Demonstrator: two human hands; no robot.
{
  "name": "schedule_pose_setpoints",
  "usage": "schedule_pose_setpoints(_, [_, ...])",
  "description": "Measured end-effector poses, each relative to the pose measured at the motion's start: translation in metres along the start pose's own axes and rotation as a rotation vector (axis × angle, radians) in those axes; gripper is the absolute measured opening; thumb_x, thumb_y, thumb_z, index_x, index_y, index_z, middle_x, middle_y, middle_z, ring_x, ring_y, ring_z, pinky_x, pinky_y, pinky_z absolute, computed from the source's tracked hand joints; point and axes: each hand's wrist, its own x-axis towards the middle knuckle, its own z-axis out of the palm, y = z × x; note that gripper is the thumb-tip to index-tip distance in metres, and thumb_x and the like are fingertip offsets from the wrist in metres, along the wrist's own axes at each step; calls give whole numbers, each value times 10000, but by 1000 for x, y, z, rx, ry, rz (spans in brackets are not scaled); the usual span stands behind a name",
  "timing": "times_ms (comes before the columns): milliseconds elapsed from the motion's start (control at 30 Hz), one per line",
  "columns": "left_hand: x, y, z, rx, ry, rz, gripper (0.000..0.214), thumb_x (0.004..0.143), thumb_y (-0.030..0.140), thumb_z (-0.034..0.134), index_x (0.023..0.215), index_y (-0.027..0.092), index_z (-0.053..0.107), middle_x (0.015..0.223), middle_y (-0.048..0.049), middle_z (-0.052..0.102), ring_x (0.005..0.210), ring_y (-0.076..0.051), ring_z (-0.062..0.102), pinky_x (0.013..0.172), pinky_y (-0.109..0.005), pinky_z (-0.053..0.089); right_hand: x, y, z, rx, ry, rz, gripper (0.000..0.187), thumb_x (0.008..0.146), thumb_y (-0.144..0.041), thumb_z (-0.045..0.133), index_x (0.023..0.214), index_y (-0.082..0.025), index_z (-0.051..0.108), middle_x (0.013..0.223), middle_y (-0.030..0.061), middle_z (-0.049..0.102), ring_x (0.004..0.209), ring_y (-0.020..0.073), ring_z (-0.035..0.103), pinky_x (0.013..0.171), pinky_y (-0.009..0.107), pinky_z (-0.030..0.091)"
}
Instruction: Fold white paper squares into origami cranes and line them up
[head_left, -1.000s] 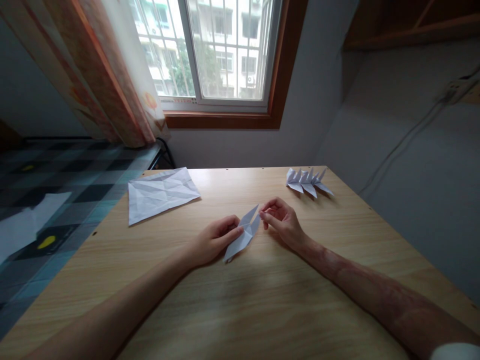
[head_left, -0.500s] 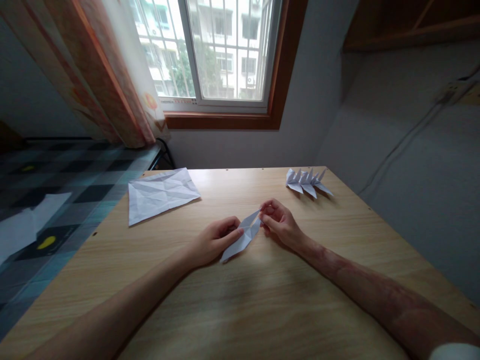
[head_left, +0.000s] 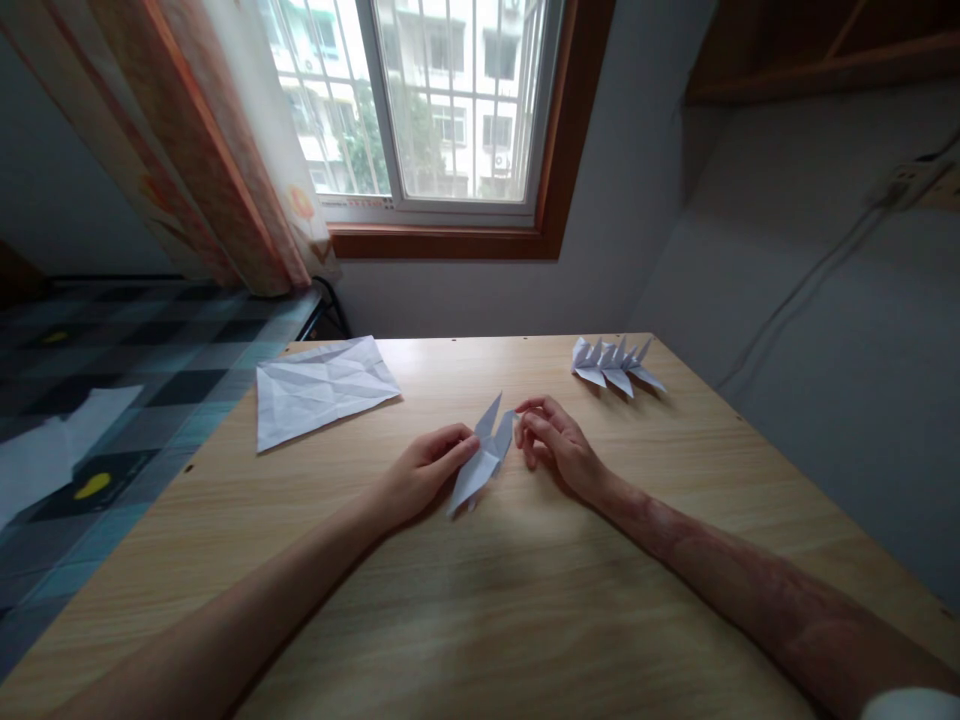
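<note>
My left hand (head_left: 433,465) pinches a white folded paper crane (head_left: 486,462) between thumb and fingers, above the middle of the wooden table. One pointed flap of the crane sticks up and away from me, another points down toward me. Its narrow end on the right has a bent tip. Just right of that tip is my right hand (head_left: 555,440), its fingers curved and apart with nothing held in them. Whether a fingertip touches the paper is hard to tell.
Several folded white paper pieces (head_left: 616,365) stand in a row at the table's back right. A creased paper sheet (head_left: 326,390) lies at the back left. More white paper (head_left: 45,455) rests on the checked bed (head_left: 195,350). Beyond the table (head_left: 480,620) is a window (head_left: 457,110).
My right fingers have let go of the crane's narrow end and spread slightly. The crane has turned in my left hand, with its upper flap now swung more upright.
</note>
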Motion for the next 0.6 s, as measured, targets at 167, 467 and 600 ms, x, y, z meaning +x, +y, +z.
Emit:
schedule_pose_setpoints(167, [3,0,-3,-46,71,7,428,1007,579,706,880,169,707,837,-8,623,780,-164,549,717,-264,455,-5,-15,6,-308,-264,-94,276,1029,-461,750,1179,-233,713,1089,48,731,929,189,672,866,316,572])
schedule_pose_setpoints(467, [3,-1,-1,-187,-19,-49,413,957,568,790,1013,159,760,905,-40,742,812,-175,645,730,-269,491,-9,-18,12,-629,-291,-251,107,1050,-239,655,1038,-226,760,978,46,792,886,223,713,850,337,546])
schedule_pose_setpoints(600, [2,-1,-1,-175,63,-19,421,946,564,813,1036,176,677,807,6,677,659,-125,579,601,-230,413,-8,-10,8,-779,-142,-337,182,1015,-149,637,964,-243,784,880,35,799,832,226,707,828,345,501])
